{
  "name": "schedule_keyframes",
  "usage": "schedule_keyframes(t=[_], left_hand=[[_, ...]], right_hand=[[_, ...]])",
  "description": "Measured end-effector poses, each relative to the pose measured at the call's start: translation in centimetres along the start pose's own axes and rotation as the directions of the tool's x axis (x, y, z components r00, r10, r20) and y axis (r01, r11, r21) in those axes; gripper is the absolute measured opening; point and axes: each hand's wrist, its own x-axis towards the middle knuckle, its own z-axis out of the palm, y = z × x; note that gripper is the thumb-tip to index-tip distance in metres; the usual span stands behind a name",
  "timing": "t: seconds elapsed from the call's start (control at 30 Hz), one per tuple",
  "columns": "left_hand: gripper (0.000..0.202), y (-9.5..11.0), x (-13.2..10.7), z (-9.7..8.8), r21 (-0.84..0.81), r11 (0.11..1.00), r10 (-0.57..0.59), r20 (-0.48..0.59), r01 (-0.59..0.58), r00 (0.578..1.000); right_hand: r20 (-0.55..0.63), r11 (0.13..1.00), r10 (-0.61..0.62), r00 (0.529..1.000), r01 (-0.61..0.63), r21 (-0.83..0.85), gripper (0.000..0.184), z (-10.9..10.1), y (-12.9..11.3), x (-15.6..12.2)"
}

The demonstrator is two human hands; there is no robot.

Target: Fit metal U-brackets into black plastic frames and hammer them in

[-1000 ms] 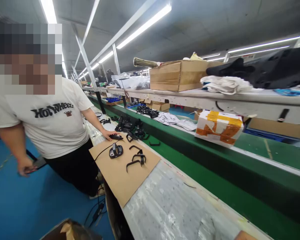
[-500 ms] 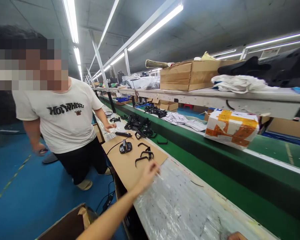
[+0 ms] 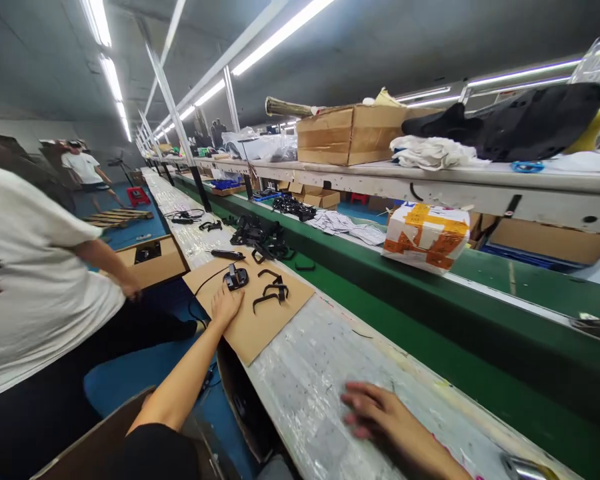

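Observation:
My left hand (image 3: 226, 304) lies flat and open on a brown cardboard sheet (image 3: 260, 325) at the bench's near edge, its fingertips just short of a black round part with a cable (image 3: 235, 277). Two or three curved black clips (image 3: 270, 293) lie on the sheet to the right of that hand. My right hand (image 3: 380, 417) rests palm down, fingers spread, on the bench's plastic-covered surface (image 3: 310, 373), holding nothing.
A person in a white T-shirt (image 3: 25, 280) stands close at the left. A green conveyor belt (image 3: 430, 313) runs behind the bench and carries a taped white box (image 3: 425, 237). A pile of black parts (image 3: 260, 241) lies farther along. Cardboard boxes (image 3: 350, 133) sit on the upper shelf.
My left hand slid left along the cardboard sheet toward the round black part. My right hand came into view on the bench. The person in white moved left, closer to me.

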Motion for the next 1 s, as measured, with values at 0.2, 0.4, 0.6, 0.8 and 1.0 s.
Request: schedule_keyframes(t=[0.2, 0.4, 0.6, 0.8, 1.0], left_hand=[[0.072, -0.1, -1.3, 1.4, 0.069, 0.996, 0.049, 0.084, -0.055, 0.995], [0.078, -1.3, -1.8, 2.8, 0.084, 0.994, 0.057, 0.144, -0.07, 0.988], [0.049, -5.6, 2.7, -1.6, 0.017, 0.992, 0.119, 0.221, -0.126, 0.968], [0.071, -7.8, 8.8, -3.0, 0.106, 0.991, 0.072, 0.106, -0.083, 0.992], [0.061, -5.8, 13.5, -0.2, 0.175, 0.979, 0.076, 0.167, -0.105, 0.983]], right_hand=[[-0.045, 0.985, 0.038, 0.998, -0.03, 0.168, 0.045, 10.6, -3.0, 10.5], [-0.119, 0.991, 0.086, 0.989, -0.073, 0.111, 0.027, 12.9, -3.5, 15.6], [-0.188, 0.993, 0.111, 0.976, -0.116, -0.011, 0.023, 11.1, -3.3, 17.8], [-0.223, 0.992, 0.065, 0.973, -0.088, -0.094, 0.014, 9.5, -3.0, 16.9], [-0.313, 0.99, 0.038, 0.949, -0.078, -0.117, 0.033, 1.8, -0.4, 7.6]])
